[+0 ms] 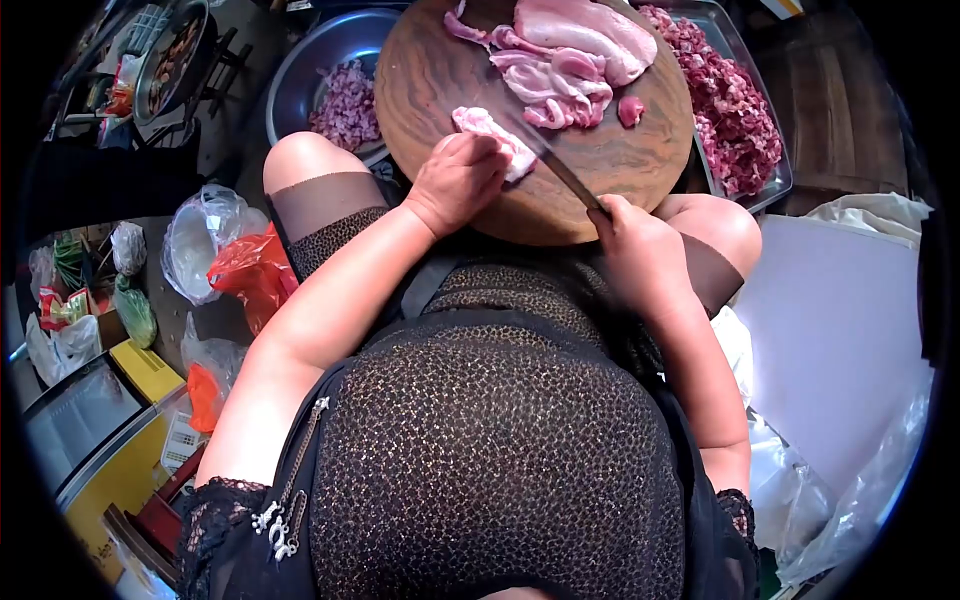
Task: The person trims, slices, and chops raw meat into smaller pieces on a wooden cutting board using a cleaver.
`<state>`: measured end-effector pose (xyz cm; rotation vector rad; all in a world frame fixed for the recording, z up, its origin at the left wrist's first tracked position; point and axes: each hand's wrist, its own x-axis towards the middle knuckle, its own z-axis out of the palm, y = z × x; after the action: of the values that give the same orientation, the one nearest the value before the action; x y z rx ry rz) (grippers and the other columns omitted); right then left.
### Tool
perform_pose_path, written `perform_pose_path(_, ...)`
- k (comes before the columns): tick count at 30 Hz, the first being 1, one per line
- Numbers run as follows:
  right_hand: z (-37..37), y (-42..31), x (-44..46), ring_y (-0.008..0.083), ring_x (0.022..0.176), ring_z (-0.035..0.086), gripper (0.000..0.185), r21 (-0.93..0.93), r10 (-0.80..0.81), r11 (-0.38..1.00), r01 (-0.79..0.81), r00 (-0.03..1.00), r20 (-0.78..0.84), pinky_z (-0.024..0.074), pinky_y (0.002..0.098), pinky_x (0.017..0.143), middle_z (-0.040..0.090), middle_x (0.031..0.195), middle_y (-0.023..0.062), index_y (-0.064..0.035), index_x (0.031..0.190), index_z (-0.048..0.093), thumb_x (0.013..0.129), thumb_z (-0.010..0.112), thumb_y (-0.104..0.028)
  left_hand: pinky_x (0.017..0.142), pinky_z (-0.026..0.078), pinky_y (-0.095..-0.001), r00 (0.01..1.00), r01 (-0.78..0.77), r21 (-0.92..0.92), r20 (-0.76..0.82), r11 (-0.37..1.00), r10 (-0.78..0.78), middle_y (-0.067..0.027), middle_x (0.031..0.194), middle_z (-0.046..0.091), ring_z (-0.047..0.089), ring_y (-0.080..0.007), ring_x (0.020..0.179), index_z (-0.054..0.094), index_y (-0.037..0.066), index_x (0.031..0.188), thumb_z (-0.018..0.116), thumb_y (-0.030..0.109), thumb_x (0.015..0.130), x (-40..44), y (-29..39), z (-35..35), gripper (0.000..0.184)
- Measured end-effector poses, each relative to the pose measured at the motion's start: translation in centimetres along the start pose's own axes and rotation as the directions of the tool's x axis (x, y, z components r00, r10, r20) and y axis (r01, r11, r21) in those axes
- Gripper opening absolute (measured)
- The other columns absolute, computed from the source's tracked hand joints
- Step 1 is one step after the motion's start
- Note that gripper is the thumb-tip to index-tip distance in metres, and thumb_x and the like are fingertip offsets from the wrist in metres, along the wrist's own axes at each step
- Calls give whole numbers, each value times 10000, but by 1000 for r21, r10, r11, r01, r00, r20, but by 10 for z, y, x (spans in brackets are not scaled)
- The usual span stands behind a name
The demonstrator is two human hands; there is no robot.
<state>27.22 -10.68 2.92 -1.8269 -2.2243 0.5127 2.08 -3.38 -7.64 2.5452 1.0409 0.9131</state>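
My left hand [458,182] has its fingers curled over a pale pink piece of meat [494,133] near the front of a round wooden chopping board [430,70]. In my right hand [640,245] is the handle of a knife [570,178], its blade slanting up and left across the board, just right of that piece. The blade's far end is blurred. Farther back on the board lie folded strips of raw meat [555,88] and a larger slab [590,35]. A small red lump of meat [630,111] sits at their right.
A metal bowl [290,95] with chopped meat stands left of the board, and a metal tray [787,165] heaped with minced meat stands right. Plastic bags [255,270] lie at the left. A pale panel [840,320] is at the right.
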Motion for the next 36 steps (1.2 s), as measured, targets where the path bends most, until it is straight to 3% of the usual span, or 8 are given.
perform_pose_path(8, 8, -8, 20, 359, 703, 683, 102, -231, -50, 967, 107, 970, 238, 553, 452, 612, 655, 734, 186, -25, 872, 527, 913, 529, -119, 977, 474, -436, 999, 41, 70, -36, 997, -38, -65, 1150, 582, 539, -286, 1127, 707, 171, 1082, 662, 188, 760, 1, -1, 7, 326)
perform_pose_path(15, -6, -28, 74, 447, 752, 632, 217, -83, 3, 996, 32, 919, 395, 489, 536, 660, 644, 770, 251, 23, 888, 545, 956, 553, -183, 946, 486, -426, 997, 77, -20, 0, 997, -77, -83, 1067, 630, 587, -301, 1032, 704, 83, 1011, 689, 138, 714, 4, -3, 2, 302)
perform_pose_path(19, 29, -47, 132, 369, 780, 696, 130, -53, -213, 969, 241, 924, 318, 566, 459, 691, 691, 814, 205, -10, 883, 645, 834, 595, -119, 926, 494, -413, 997, 64, -48, -26, 997, -66, -91, 1034, 641, 594, -304, 998, 695, 74, 985, 701, 122, 694, 3, -5, 3, 295)
perform_pose_path(23, 44, -64, 193, 406, 836, 671, 338, -49, -239, 959, 279, 890, 388, 526, 483, 748, 681, 856, 233, -1, 953, 658, 965, 560, -324, 892, 504, -404, 997, 19, -42, -73, 999, -22, -80, 1025, 625, 597, -287, 977, 682, 78, 964, 709, 105, 690, 2, -11, 10, 276)
perform_pose_path(27, 49, -50, 201, 441, 805, 654, 362, 16, -148, 989, 149, 989, -25, 515, 497, 744, 672, 831, 262, 31, 978, 639, 958, 572, -325, 889, 507, -391, 995, -21, -34, -98, 999, 17, -62, 1029, 607, 599, -267, 991, 674, 93, 958, 708, 114, 705, 2, -6, 7, 256)
perform_pose_path(30, 25, -42, 170, 452, 811, 642, 353, 159, -47, 986, 45, 999, 8, 505, 506, 731, 665, 836, 269, 33, 991, 624, 961, 564, -313, 897, 506, -397, 995, -24, -28, -94, 999, 21, -75, 1050, 614, 606, -281, 990, 673, 75, 978, 711, 108, 720, 3, -3, 3, 263)
perform_pose_path(32, 17, -23, 133, 455, 808, 632, 313, 51, -210, 976, 211, 977, -31, 498, 505, 709, 658, 835, 263, 18, 1003, 613, 954, 581, -289, 905, 503, -404, 995, -27, -26, -92, 999, 24, -87, 1065, 620, 610, -293, 995, 675, 57, 993, 715, 98, 729, 2, -1, 1, 270)
perform_pose_path(36, 0, -5, 55, 443, 799, 631, 226, 53, -19, 999, 10, 987, 158, 494, 506, 688, 654, 828, 244, -18, 984, 599, 929, 620, -236, 915, 495, -403, 997, 26, -16, -71, 1000, -27, -87, 1064, 616, 606, -294, 1004, 678, 66, 996, 705, 108, 745, 0, 1, 2, 256)
